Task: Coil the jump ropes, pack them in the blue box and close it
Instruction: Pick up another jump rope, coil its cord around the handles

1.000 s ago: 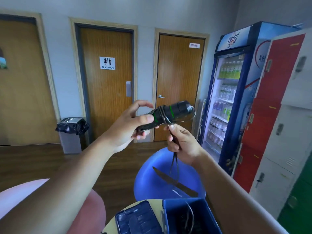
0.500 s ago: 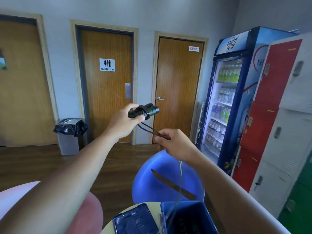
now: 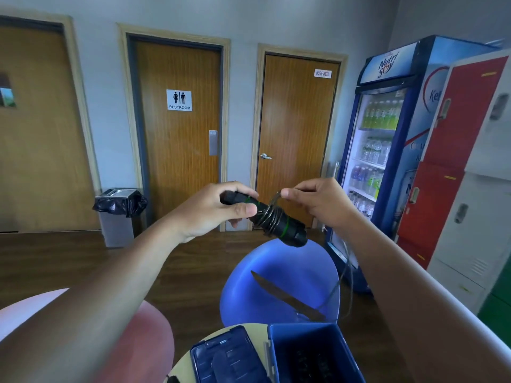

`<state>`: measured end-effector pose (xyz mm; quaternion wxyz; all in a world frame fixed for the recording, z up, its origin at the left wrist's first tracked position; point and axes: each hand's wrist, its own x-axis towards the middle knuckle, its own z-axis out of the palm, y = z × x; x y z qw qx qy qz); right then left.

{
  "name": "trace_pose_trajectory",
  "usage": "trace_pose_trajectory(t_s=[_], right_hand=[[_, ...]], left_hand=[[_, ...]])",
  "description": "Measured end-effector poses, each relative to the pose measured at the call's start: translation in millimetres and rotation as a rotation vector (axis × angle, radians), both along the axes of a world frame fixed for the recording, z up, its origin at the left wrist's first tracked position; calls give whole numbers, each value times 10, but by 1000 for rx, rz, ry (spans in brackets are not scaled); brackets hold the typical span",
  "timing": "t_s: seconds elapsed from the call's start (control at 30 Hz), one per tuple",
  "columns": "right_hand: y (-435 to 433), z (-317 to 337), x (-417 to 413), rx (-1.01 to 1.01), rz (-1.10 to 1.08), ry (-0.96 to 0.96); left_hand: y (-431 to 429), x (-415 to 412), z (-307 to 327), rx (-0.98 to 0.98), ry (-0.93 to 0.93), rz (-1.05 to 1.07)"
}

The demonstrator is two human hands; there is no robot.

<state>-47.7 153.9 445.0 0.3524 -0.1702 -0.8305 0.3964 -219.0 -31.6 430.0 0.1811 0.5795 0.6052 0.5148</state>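
The left hand (image 3: 210,211) and right hand (image 3: 318,205) are raised past the open box (image 3: 301,327), which stands nearest on the table, lid (image 3: 224,360) beside it, something dark inside. Arms stretched forward, the left grips the black handles (image 3: 293,233) in a curled fist. The right pinches the cord (image 3: 270,215) just above the turns wound round them. A long tail hangs towards the box, so I'd say coiling is partway, with packing and closing left. Behind: a blue chair (image 3: 249,297).

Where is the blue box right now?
In the head view, the blue box sits bottom centre-right on the round table, its lid lying to its left.
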Motion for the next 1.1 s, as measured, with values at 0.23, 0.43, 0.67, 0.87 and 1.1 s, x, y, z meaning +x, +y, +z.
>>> trace_pose_trajectory(t_s=[0.23, 0.43, 0.67, 0.87, 1.1], right_hand=[[-68, -390, -247, -377, 815, 305], [-268, -834, -124, -597, 359, 229], [-511, -765, -105, -419, 197, 35], [-513, -630, -29, -150, 88, -122], [-397, -396, 107, 130, 80, -273]], left_hand=[[14, 202, 51, 108, -367, -274], [177, 372, 240, 303, -724, -11], [463, 427, 254, 378, -944, 330], [619, 378, -16, 345, -574, 476], [507, 237, -249, 209, 284, 547]])
